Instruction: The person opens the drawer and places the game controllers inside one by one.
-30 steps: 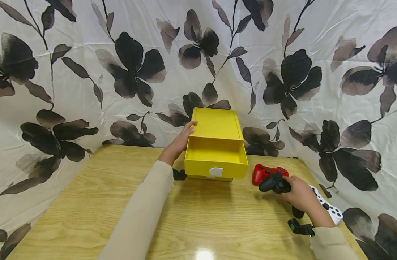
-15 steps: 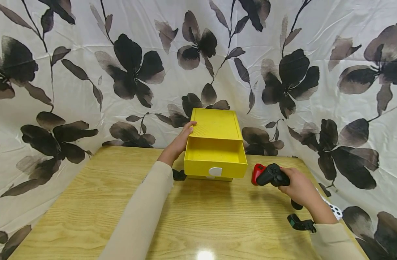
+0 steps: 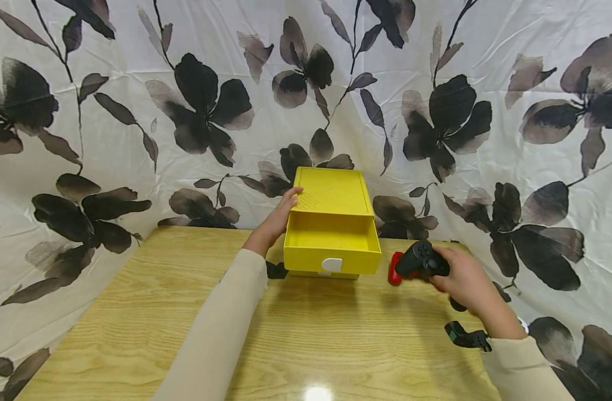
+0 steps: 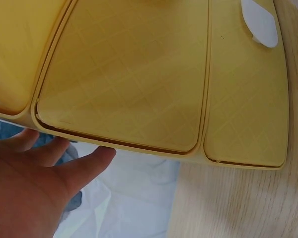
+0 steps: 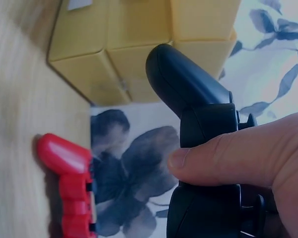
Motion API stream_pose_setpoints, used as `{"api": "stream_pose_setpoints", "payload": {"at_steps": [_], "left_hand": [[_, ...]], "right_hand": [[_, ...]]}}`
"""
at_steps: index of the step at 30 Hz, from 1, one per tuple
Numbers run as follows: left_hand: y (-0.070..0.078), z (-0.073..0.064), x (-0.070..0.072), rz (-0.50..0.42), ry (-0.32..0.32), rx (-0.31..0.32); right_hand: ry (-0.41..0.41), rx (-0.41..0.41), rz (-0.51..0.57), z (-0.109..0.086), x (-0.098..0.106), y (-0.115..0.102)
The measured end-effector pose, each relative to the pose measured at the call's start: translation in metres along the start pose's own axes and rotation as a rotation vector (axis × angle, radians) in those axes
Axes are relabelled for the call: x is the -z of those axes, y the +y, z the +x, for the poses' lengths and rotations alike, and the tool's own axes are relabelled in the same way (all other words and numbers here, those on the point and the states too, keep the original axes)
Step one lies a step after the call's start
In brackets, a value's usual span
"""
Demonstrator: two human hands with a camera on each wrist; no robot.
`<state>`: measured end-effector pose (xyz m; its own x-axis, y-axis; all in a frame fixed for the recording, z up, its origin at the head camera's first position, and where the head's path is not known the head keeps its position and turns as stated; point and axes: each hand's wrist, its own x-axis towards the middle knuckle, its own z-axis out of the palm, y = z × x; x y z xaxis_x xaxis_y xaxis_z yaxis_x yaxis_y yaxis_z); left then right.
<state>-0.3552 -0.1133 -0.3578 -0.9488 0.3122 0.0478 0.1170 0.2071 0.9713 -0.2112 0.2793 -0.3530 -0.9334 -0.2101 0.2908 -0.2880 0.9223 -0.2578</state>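
Gripped in the right hand (image 3: 469, 281), a black game controller (image 3: 418, 262) is held above the wooden table (image 3: 185, 334), at about four o'clock of the yellow drawer unit (image 3: 331, 191). The thumb lies across the controller in the right wrist view. A red game controller (image 3: 395, 269) lies on the table beneath — the black one covers much of it from the head, yet the two are apart. The left hand (image 3: 275, 220), fingers extended rather than curled, rests at nine o'clock against the unit's side, thumb at its top edge. The top drawer (image 3: 306, 259), a white tab (image 3: 332, 264) on its front, stands out toward six o'clock. At eight o'clock sits a dark object (image 3: 276, 270) — partly hidden, so I cannot tell what. A floral cloth (image 3: 256, 139) hangs behind, at twelve.
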Motion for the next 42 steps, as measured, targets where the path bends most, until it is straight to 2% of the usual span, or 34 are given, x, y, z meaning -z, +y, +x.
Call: {"api": "stream_pose_setpoints", "payload": {"at_steps": [1, 9, 18, 29, 35, 42], "left_hand": [[-0.003, 0.003, 0.000, 0.001, 0.006, -0.002], [-0.003, 0.002, -0.001, 0.003, 0.007, 0.007], [-0.003, 0.002, 0.000, 0.001, 0.002, 0.012], [0.021, -0.015, -0.003, 0.011, -0.035, 0.027], [0.022, -0.015, -0.003, 0.011, -0.037, 0.027], [0.021, -0.015, -0.002, 0.004, -0.035, 0.022]], "right_hand": [[0.006, 0.003, 0.000, 0.001, 0.002, -0.001], [0.059, 0.043, -0.020, 0.007, 0.017, -0.013], [0.119, 0.052, -0.029, 0.013, 0.029, -0.027], [0.179, 0.088, -0.022, 0.024, 0.038, -0.044], [0.208, 0.123, -0.033, 0.032, 0.042, -0.052], [0.191, 0.128, -0.048, 0.043, 0.047, -0.064]]}}
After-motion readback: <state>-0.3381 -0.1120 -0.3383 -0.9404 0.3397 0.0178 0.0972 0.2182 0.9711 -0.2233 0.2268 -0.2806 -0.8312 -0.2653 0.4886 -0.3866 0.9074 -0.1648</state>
